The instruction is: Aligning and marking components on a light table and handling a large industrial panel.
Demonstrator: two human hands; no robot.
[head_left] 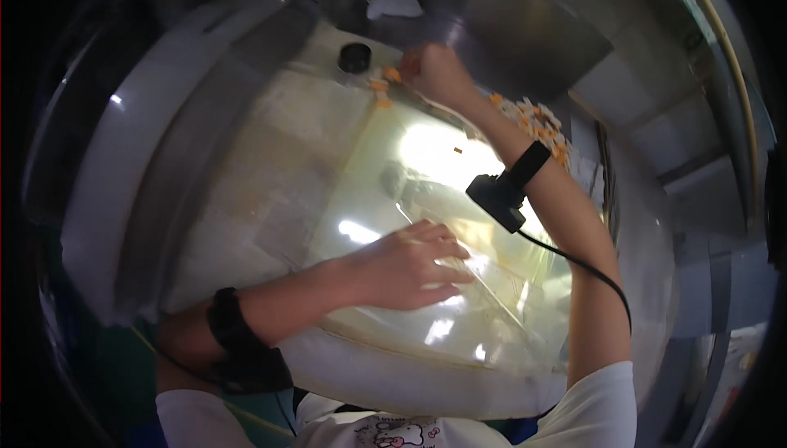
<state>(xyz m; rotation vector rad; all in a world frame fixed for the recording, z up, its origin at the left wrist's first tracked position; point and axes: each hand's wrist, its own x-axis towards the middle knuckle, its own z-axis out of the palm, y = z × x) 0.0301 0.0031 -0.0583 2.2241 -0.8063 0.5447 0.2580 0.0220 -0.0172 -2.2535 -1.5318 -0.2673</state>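
My left hand [414, 269] lies palm down with its fingers spread on a glossy, see-through plastic sheet [377, 202] that covers part of the table. Nothing shows in its grasp. Farther off, my right hand [438, 77] is closed, its fingertips curled at the far edge of the sheet; what they hold, if anything, is hidden. Just left of it lie a few small orange-and-white pieces [380, 87]. A tiny orange-brown bit [458, 150] rests on the bright, reflecting part of the sheet, between both hands.
Beyond my right forearm lies a heap of small orange-and-white pieces [537, 124]. A round black container [355, 58] stands near the table's far edge. Behind it is a white lump [395, 3] on a metal surface [508, 22]. Black straps with devices and cables sit on both forearms.
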